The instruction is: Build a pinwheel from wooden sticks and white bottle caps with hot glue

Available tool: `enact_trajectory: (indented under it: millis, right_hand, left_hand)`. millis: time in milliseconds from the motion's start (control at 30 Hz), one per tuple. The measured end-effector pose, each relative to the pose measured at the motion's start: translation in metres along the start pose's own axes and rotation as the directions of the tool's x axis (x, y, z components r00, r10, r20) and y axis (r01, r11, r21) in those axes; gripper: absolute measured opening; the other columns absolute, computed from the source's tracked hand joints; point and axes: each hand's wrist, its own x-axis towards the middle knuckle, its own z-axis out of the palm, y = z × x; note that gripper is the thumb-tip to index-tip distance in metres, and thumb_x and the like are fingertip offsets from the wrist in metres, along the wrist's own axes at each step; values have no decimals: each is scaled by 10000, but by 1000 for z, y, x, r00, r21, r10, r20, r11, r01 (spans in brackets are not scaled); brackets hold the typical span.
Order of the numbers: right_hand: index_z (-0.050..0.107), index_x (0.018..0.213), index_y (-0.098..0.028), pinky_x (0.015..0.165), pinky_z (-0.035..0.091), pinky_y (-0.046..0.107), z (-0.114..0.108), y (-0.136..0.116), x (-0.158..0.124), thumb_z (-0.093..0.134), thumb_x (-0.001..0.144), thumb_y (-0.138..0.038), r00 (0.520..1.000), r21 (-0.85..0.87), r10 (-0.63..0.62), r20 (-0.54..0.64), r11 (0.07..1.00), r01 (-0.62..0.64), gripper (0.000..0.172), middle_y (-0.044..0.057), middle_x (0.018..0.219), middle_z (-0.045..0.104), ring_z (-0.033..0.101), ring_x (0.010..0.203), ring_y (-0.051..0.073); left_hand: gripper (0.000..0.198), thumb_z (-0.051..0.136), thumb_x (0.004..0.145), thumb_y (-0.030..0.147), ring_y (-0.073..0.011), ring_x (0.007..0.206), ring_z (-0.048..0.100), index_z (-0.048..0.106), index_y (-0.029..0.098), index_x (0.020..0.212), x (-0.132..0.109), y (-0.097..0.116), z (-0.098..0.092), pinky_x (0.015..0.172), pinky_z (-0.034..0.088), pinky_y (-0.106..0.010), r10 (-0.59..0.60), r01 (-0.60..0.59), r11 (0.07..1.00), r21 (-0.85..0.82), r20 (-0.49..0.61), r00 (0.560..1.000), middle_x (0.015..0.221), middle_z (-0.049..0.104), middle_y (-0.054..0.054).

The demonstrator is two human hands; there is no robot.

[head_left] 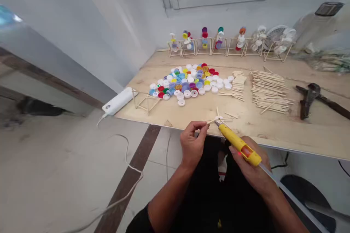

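Observation:
My left hand (193,142) pinches a thin wooden stick by its end at the near edge of the wooden table (273,127). That stick joins a small star of sticks with a white cap (219,118) at its middle. My right hand (253,169) grips a yellow soldering-type hot tool (237,144), whose tip touches the stick piece next to the white cap. A grey cord runs from the tool's rear down to the right.
A heap of coloured bottle caps (191,82) lies mid-table, with wooden sticks (269,91) piled to its right. A stick frame (146,102) and a white power bank (119,101) sit at the left edge. Finished cap-and-stick models (218,42) line the wall. Pliers (307,100) lie right.

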Motion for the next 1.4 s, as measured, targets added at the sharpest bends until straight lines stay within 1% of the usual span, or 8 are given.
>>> enact_trajectory:
  millis: [133, 300, 500, 633, 833, 1133, 1267, 1400]
  right_hand:
    - [478, 736, -219, 541, 344, 246, 1, 1, 1, 543, 876, -311, 1000, -58, -27, 7, 998, 28, 180, -32, 652, 481, 473, 576, 119]
    - [466, 718, -215, 544, 335, 254, 1, 3, 3, 540, 878, -338, 997, -122, -58, -44, 991, 52, 214, -27, 641, 466, 456, 567, 123]
    - [471, 719, -209, 564, 341, 254, 3, 4, 2, 532, 882, -325, 995, -142, -91, -35, 986, 85, 209, -21, 646, 481, 472, 596, 126]
    - [465, 716, -207, 566, 341, 261, 3, 4, 1, 539, 877, -314, 993, -155, -99, -62, 984, 88, 207, -17, 639, 480, 464, 596, 130]
    - [453, 719, -204, 569, 334, 274, 3, 3, 1, 557, 856, -241, 987, -129, -152, -48, 981, 145, 176, -9, 627, 484, 448, 601, 137]
    - [459, 719, -196, 573, 332, 271, 4, 3, 0, 564, 847, -230, 987, -157, -145, -64, 979, 133, 169, -9, 629, 486, 446, 606, 134]
    - [451, 708, -196, 566, 325, 267, 4, 3, 0, 566, 849, -236, 985, -162, -160, -60, 976, 148, 187, -15, 622, 473, 439, 592, 129]
    - [460, 705, -198, 570, 330, 266, 4, 3, 0, 565, 853, -263, 988, -172, -139, -70, 977, 125, 193, -14, 619, 485, 447, 590, 132]
  left_hand:
    - [95, 664, 771, 266, -160, 746, 658, 674, 174, 792, -2, 0, 2, 738, 523, -281, 2, -2, 1000, 2, -2, 1000, 750, 690, -28]
    - [89, 666, 766, 260, -166, 754, 662, 677, 177, 797, -3, 2, 2, 745, 528, -291, -11, 12, 1000, -8, 6, 1000, 755, 694, -31]
    - [94, 669, 760, 257, -166, 748, 661, 675, 168, 791, -4, 3, 3, 741, 526, -292, -44, 44, 999, -24, 0, 999, 751, 694, -37]
    - [85, 674, 753, 249, -163, 741, 661, 671, 167, 776, -4, 4, 4, 734, 525, -286, -59, 59, 997, -40, -3, 998, 740, 688, -31]
    - [78, 672, 751, 238, -161, 742, 663, 671, 168, 785, -5, 4, 5, 735, 527, -284, -68, 68, 996, -55, -12, 998, 745, 693, -32]
    - [95, 670, 753, 260, -160, 744, 670, 670, 171, 787, -7, 5, 4, 736, 537, -283, -76, 75, 996, -53, -18, 997, 750, 699, -33]
    - [107, 672, 745, 268, -165, 734, 673, 672, 167, 781, -7, 5, 4, 725, 541, -284, -68, 67, 997, -44, -23, 997, 740, 702, -38]
    - [104, 670, 747, 267, -165, 731, 674, 674, 168, 779, -7, 4, 4, 721, 543, -285, -62, 62, 997, -34, -17, 998, 739, 703, -38]
